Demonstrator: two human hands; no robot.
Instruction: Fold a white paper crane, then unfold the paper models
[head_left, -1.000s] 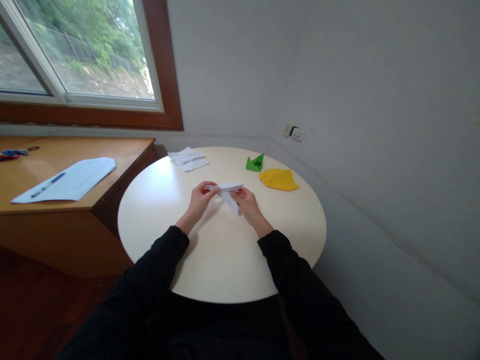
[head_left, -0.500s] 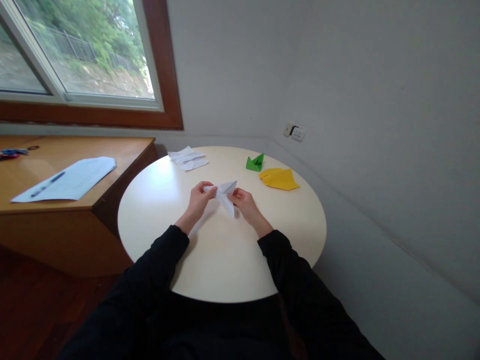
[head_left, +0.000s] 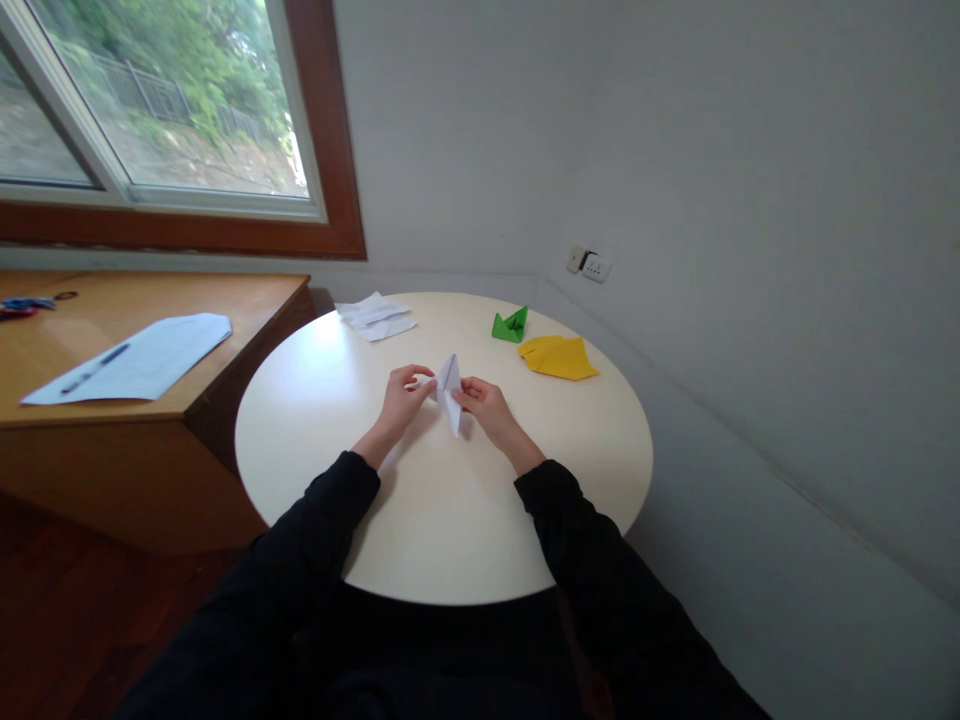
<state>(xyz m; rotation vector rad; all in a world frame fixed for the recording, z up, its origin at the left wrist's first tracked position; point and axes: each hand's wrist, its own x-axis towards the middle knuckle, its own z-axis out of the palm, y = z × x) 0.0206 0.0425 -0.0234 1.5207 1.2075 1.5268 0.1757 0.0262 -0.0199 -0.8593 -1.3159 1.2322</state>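
A folded white paper (head_left: 450, 385) is held between my two hands above the middle of the round table (head_left: 450, 520). It has a pointed tip toward the far side and another toward me. My left hand (head_left: 405, 398) pinches its left end between thumb and fingers. My right hand (head_left: 484, 400) grips the right side, with the thumb on the near face; the paper hides part of those fingers.
On the table's far side lie white paper sheets (head_left: 376, 317), a green folded paper (head_left: 511, 325) and a yellow folded paper (head_left: 559, 358). At left, a wooden desk (head_left: 255, 300) bears a paper sheet (head_left: 176, 345), a pen (head_left: 96, 368) and scissors (head_left: 30, 304).
The folded white paper has turned and narrowed, its far tip swinging left to point away from me. My left fingers have shifted slightly right along its left end; my right hand stays nearly in place.
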